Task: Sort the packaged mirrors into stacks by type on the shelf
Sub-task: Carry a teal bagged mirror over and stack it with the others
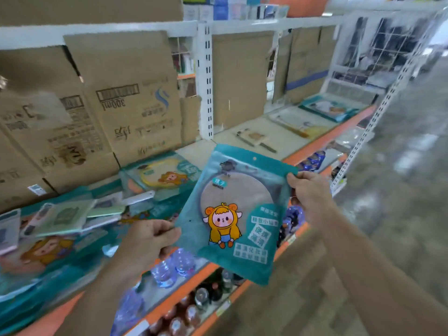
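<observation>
Pinching a teal round-mirror packet with cartoon girl [236, 214] by both grips, left hand [148, 241] and right hand [309, 192], mid-sort; next it probably joins the matching stack [162, 178] on the shelf [315, 139].

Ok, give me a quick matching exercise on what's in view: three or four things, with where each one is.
1. teal mirror pack
2. cardboard boxes
3. water bottles
4. wooden-handled mirror

A. lower shelf, under the orange edge
B. back left of the shelf
C. held up in both hands
D. flat on the shelf, far right

Pairs: 1-C, 2-B, 3-A, 4-D
</observation>
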The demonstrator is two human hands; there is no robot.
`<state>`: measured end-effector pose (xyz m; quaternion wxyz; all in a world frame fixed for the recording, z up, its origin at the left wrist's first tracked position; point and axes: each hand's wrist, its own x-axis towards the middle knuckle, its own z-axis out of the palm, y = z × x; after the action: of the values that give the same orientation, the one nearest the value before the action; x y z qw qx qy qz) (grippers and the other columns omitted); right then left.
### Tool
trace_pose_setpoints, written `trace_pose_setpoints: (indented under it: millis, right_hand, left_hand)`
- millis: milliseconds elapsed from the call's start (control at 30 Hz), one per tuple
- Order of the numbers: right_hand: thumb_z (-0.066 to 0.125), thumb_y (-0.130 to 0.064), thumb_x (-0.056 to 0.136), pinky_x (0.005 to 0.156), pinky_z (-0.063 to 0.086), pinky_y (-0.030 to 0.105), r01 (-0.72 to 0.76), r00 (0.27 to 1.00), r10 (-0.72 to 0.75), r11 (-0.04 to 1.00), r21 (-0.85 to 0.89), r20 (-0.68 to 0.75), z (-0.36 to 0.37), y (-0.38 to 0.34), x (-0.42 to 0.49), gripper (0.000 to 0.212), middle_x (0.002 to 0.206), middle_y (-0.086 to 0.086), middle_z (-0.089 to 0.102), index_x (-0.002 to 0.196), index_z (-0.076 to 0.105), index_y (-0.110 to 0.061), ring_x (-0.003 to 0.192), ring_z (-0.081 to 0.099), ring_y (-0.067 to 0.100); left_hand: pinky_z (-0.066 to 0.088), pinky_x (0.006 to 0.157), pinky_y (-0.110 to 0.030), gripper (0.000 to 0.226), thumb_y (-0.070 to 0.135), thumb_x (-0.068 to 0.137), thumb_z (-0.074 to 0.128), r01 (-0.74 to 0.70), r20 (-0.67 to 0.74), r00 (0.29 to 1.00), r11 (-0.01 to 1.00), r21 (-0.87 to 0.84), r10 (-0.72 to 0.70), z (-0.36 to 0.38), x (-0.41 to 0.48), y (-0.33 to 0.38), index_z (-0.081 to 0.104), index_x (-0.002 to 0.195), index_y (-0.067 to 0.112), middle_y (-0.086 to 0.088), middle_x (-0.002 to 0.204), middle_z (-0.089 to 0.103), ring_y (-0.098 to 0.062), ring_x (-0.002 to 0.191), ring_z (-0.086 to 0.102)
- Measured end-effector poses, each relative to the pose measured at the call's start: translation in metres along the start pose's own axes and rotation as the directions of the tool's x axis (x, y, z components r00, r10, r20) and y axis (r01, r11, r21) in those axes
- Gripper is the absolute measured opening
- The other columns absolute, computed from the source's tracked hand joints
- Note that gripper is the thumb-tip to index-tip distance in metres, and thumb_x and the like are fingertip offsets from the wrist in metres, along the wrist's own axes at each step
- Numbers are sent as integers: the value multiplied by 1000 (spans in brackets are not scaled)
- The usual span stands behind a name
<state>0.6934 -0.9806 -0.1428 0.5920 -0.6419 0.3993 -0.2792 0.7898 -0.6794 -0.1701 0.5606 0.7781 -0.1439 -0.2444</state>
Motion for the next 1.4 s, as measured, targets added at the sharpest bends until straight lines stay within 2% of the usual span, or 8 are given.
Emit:
trace_pose_setpoints:
  millis: [133, 300, 500, 600, 767, 967, 1167, 1400]
  right_hand:
    - [60, -9, 90, 35, 30, 20, 17, 998, -17, 1000, -6, -66, -52, 3, 11, 34, 44, -1, 48, 57, 52, -14, 33, 38, 10]
    - [58, -10, 91, 33, 28, 18, 1, 996, 0, 1000, 7, -93, -107, 8, 28, 20, 67, 14, 52, 72, 54, -9, 43, 42, 17]
    - [58, -11, 91, 43, 32, 25, 14, 990, -15, 1000, -6, -141, -151, 16, 53, 26, 73, 17, 54, 66, 51, -11, 55, 45, 21]
    - [57, -9, 92, 40, 29, 23, 21, 985, -24, 1000, -21, -170, -162, 18, 68, 28, 71, 15, 50, 65, 48, -9, 50, 40, 20]
    - [57, -11, 91, 42, 28, 25, 24, 973, -28, 999, -23, -227, -172, 15, 98, 12, 74, 15, 49, 81, 56, -4, 61, 39, 24]
    - [58, -11, 91, 36, 28, 21, 17, 964, -16, 1000, 2, -264, -177, 8, 140, 23, 73, 16, 52, 68, 53, -8, 52, 39, 17]
    - [57, -11, 92, 33, 28, 18, 5, 957, -21, 998, -55, -289, -175, 8, 180, 18, 72, 15, 53, 75, 56, -5, 51, 40, 17]
    - [58, -14, 91, 39, 31, 21, -5, 954, -27, 994, -109, -298, -192, 11, 228, 27, 72, 14, 56, 65, 55, -12, 59, 45, 20]
  left_hand:
    - [34, 38, -15, 18, 2, 87, 63, -19, 16, 1000, 1000, -9, 19, 50, 5, 12, 62, 69, 1, -7, 48, 48, -10, 39, 40]
    - [35, 38, -15, 15, 2, 88, 62, -50, 52, 997, 999, -22, 51, 102, 10, 25, 63, 72, 0, -3, 44, 48, -8, 36, 40]
    - [36, 38, -16, 12, -1, 87, 63, -77, 68, 995, 996, -34, 79, 149, 22, 41, 64, 77, -7, -6, 46, 49, -8, 35, 40]
    - [35, 37, -15, 14, 0, 87, 62, -70, 94, 993, 997, -29, 72, 164, 35, 49, 62, 77, -9, -6, 45, 47, -8, 35, 39]
    - [36, 38, -15, 16, 5, 87, 64, -52, 154, 987, 999, -15, 54, 184, 72, 59, 62, 72, 1, -3, 45, 49, -11, 38, 40]
    - [26, 30, -11, 11, 1, 88, 61, -53, 188, 980, 996, -70, 66, 210, 111, 77, 61, 77, -3, -2, 41, 45, -4, 29, 33]
    - [32, 36, -13, 11, 2, 88, 63, -45, 206, 977, 996, -75, 60, 225, 155, 80, 62, 77, -1, -1, 40, 47, -7, 32, 36]
    - [34, 37, -16, 9, 3, 87, 63, -29, 232, 972, 997, -71, 44, 256, 193, 89, 65, 79, 0, 0, 42, 49, -8, 34, 38]
